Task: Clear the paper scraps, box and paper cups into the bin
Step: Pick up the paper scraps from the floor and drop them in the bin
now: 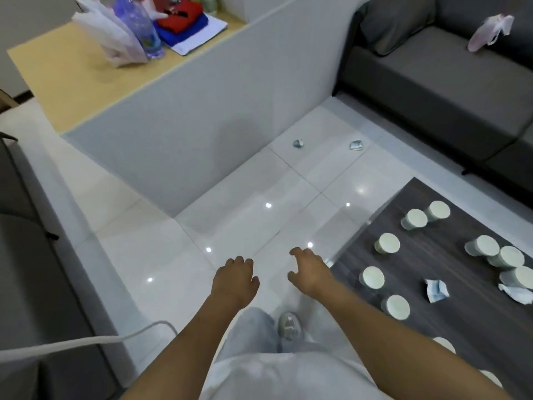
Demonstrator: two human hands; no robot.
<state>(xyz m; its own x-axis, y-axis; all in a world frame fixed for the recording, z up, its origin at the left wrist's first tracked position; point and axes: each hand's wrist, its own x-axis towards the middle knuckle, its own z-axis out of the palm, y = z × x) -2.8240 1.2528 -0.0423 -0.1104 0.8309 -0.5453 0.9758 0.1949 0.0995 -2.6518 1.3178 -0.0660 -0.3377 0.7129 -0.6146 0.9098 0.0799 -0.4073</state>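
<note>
Two crumpled paper scraps lie on the white floor near the partition, one [298, 143] left of the other [356, 145]. Several upturned white paper cups [372, 277] stand on the dark wooden table [450, 319] at the right, with a crumpled scrap [436, 290] among them and another [517, 293] at the right edge. My left hand [235, 280] and my right hand [310, 272] hang over the floor, fingers loosely curled, holding nothing. No bin or box is in view.
A grey partition [184, 134] fronts a light wooden counter [72, 79] holding a plastic bottle [138, 27], bags and folded cloths. A dark grey sofa [432, 82] sits at the top right, another seat [31, 255] at the left. My shoe [289, 324] is on the tiles.
</note>
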